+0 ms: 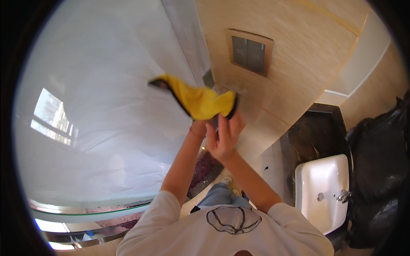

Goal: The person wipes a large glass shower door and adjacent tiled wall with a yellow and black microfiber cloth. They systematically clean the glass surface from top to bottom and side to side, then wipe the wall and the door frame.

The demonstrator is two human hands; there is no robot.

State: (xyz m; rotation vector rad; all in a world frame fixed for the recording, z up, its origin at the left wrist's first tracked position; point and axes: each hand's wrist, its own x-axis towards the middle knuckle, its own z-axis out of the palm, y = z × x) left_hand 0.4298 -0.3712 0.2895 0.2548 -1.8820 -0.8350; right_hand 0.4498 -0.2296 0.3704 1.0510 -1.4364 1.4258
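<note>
A yellow cloth with black edging is spread between my two hands, slightly blurred. My right hand grips its lower right part, fingers pointing up. Most of my left hand is hidden behind the cloth; the wrist shows below it, and what looks like a fingertip shows near the cloth's upper left corner. Behind the cloth and to its left stands a large glass panel with a whitish sheet or film and window reflections.
A wall switch plate is fixed to the beige tiled wall. At the right, a white washbasin with a metal tap sits in a dark stone counter. Black plastic sheeting hangs beside it. A dark red mat lies below.
</note>
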